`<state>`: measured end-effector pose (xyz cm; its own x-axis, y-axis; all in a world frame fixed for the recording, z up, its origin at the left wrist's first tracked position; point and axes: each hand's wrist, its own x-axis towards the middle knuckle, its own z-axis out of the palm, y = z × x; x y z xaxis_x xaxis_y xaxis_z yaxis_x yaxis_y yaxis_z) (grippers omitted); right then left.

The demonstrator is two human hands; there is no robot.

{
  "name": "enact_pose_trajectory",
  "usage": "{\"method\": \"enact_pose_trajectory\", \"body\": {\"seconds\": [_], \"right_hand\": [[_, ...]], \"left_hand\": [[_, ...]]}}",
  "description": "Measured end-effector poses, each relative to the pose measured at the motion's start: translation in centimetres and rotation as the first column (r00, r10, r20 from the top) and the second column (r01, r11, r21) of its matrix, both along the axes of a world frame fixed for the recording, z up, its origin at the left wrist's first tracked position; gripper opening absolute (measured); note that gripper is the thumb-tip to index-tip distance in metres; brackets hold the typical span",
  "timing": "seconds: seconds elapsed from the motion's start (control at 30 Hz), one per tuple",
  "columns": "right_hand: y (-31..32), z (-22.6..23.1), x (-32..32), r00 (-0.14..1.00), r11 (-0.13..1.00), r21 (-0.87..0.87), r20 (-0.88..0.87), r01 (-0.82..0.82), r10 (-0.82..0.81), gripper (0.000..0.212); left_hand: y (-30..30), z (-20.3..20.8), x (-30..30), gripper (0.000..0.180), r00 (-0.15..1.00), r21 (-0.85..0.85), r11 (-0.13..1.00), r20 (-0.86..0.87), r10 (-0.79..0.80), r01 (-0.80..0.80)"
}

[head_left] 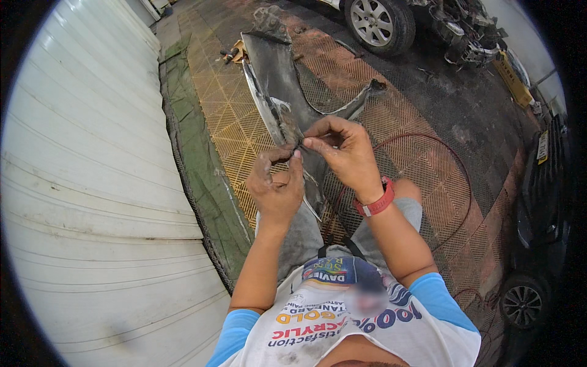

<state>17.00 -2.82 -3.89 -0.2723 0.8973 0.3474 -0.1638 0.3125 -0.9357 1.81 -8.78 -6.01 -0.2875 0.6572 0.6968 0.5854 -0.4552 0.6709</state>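
A dented car fender (269, 67), its dark inner side up and a pale edge along the left, lies on the floor in front of me and reaches back between my knees. Over its middle, where a crumpled, dirty patch (287, 122) shows, both hands meet fingertip to fingertip. My left hand (276, 186) is closed in a pinch, thumb against fingers. From the right comes my right hand (342, 147), likewise pinching, with a red watch on its wrist. Something small and dark sits between the fingertips, too small to name.
White corrugated wall panels (92, 183) rise at the left beside a green sheet (211, 177). A dark red hose (468, 183) curves over the grid floor mats (428, 159). Behind stands a car wheel (376, 25) near stripped car parts (465, 37); a dark car (538, 226) is at right.
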Motion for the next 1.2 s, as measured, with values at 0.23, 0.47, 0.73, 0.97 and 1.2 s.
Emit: {"method": "enact_pose_trajectory", "body": {"seconds": [0.23,0.47,0.73,0.97,1.2], "right_hand": [[-1.1,-1.2,-1.8,0.987,0.996,-0.091,-0.161,-0.015,0.0,0.022],[-1.0,-0.2,-0.6,0.985,0.991,0.096,0.129,0.098,-0.11,0.02],[-1.8,-2.6,-1.9,0.978,0.989,0.002,-0.149,0.149,-0.147,0.016],[-2.9,-2.1,-2.1,0.909,0.844,0.415,0.086,0.341,-0.409,0.014],[-2.3,-2.7,-1.9,0.974,0.987,-0.015,-0.163,0.157,-0.157,0.011]], "left_hand": [[0.0,0.8,-1.0,0.02,0.977,0.059,0.998,-0.21,0.031,-0.019],[-1.2,4.5,-3.8,0.015,0.926,0.018,1.0,-0.378,0.001,0.007],[-0.4,7.1,-3.2,0.008,0.889,0.055,0.998,-0.453,0.059,-0.039],[0.1,7.3,-2.5,0.009,0.909,0.02,0.999,-0.416,-0.024,0.035],[0.5,6.4,-2.1,0.012,0.862,0.116,0.979,-0.465,0.202,-0.166]]}}
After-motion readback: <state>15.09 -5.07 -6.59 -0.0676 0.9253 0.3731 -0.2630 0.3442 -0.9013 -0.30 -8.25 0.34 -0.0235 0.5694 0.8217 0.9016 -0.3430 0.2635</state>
